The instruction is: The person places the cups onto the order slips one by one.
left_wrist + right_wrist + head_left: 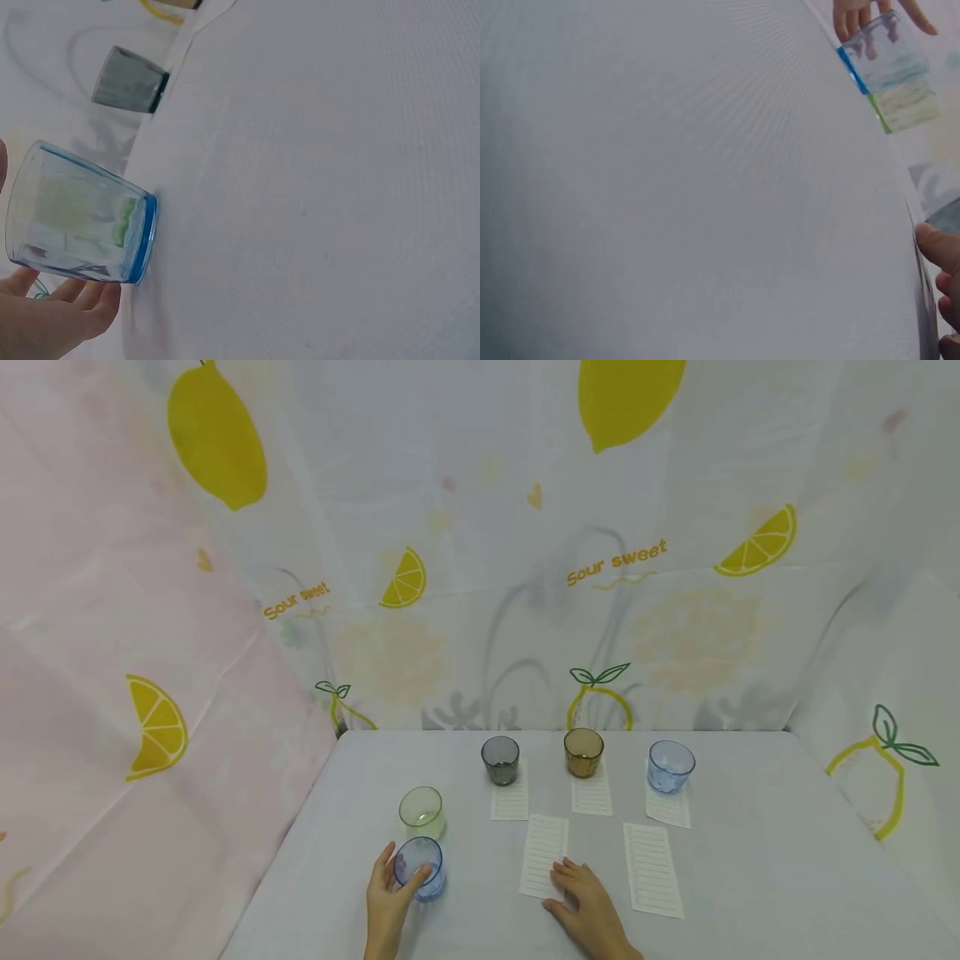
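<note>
My left hand (388,903) has its fingers wide around the blue glass tumbler (82,217) on the table (468,927); stiff, slick, breakable, I judge, best gripped mid-wall. My right hand (590,910) lies relaxed.

5 glasses (416,857) (2 blue, 1 grn, 1 gry, 1 brn) & 5 paper slips (542,857) are counted on/over bench (742,835).

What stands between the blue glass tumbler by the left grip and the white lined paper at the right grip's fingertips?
Nothing visible: bare tabletop separates the blue glass tumbler from the white lined paper. The right grip overlaps its near right corner.
</note>
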{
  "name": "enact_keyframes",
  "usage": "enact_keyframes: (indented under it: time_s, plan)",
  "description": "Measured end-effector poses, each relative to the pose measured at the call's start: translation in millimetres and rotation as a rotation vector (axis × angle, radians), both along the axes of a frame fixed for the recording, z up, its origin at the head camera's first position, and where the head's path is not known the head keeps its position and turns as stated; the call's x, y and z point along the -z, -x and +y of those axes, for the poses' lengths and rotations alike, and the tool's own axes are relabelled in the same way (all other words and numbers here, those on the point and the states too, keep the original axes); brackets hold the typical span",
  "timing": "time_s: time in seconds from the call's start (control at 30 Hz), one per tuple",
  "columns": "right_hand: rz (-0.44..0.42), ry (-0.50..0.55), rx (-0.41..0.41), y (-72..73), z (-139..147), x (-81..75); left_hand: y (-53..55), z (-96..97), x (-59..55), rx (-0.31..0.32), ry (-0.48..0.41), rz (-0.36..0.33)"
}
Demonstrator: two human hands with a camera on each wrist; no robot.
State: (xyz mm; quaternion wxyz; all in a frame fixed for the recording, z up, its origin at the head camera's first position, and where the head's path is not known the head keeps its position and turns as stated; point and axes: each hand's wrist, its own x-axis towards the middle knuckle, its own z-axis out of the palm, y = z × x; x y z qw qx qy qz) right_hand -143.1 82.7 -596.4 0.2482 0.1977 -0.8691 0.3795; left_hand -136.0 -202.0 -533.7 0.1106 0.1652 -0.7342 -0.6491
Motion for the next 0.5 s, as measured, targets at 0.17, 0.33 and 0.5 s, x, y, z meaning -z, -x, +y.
enact_keyframes:
  time_s: [0.17,0.33,0.5]
  plan:
    - [0.013,-0.008,-0.007,2.5,-1.8,1.4,-2.8,1.2,4.3,0.018,-0.010,0.005]
    - [-0.054,-0.026,-0.014,2.7,-1.2,-2.8,-3.2,0.8,7.7,0.027,-0.019,0.014]
    - [-0.073,-0.016,-0.017,2.6,-1.6,-5.2,-4.1,0.2,8.0,0.033,-0.010,-0.005]
